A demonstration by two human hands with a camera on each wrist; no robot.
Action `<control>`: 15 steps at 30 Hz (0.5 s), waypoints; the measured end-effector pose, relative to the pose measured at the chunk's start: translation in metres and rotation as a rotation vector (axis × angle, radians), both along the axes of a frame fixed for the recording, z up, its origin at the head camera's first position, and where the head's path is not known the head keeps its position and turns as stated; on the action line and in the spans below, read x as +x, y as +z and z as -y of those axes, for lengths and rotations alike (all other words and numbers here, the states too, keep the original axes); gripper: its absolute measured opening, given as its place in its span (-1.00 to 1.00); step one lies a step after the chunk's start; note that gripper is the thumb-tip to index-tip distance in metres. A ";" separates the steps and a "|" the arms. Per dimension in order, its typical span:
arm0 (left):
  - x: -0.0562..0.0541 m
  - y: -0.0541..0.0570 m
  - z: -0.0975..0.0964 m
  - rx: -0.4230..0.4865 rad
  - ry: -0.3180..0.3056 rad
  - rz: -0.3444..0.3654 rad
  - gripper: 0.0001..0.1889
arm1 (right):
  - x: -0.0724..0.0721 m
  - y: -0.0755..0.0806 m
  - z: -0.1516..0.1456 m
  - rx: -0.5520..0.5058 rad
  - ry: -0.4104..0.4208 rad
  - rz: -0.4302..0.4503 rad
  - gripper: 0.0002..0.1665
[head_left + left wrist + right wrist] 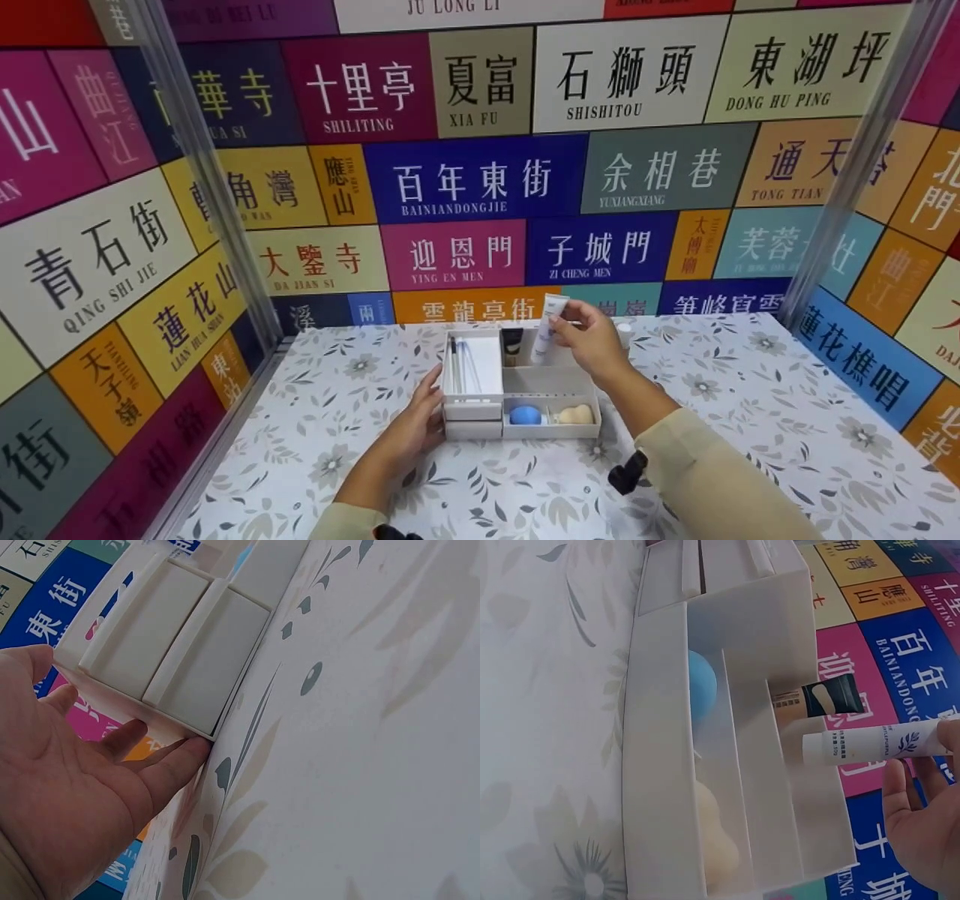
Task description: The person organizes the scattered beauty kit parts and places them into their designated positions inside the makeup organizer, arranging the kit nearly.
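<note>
My right hand [594, 339] pinches a white cosmetic tube [551, 326] by its flat upper end, with the cap pointing down. In the right wrist view the tube [874, 742] hangs over the back compartment of a white desktop organizer [551, 381]. Beside it a black-and-tan tube [810, 700] stands in that compartment. My left hand [421, 412] touches the organizer's left side; the left wrist view shows its fingers [176, 772] extended against the wall near two shut drawers [206, 664]. A blue sponge [525, 415] and a beige sponge [576, 415] lie in the front compartments.
Slim sticks or brushes [461, 360] lie in the organizer's top left tray. A white object [624, 334], mostly hidden, stands behind my right hand. The leaf-patterned table [337, 420] meets walls covered in colored signs [476, 180].
</note>
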State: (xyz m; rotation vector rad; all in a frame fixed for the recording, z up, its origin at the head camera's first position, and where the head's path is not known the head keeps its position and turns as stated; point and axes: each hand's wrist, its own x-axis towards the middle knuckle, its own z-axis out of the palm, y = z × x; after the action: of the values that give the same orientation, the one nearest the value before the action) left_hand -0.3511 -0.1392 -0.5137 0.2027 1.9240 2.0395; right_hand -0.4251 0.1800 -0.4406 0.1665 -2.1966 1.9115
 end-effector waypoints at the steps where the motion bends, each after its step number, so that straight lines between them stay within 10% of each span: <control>1: 0.000 0.000 0.000 -0.003 0.003 0.001 -0.36 | -0.002 -0.001 0.002 -0.006 0.000 0.002 -0.46; 15: 0.003 0.003 0.001 -0.038 0.018 0.010 -0.38 | -0.015 -0.023 0.013 0.031 -0.017 0.053 -0.52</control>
State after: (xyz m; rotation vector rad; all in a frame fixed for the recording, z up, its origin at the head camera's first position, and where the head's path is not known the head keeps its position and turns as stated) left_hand -0.3484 -0.1407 -0.5109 0.1672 1.9638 2.0093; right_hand -0.4400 0.1670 -0.4632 0.1030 -2.2552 1.8944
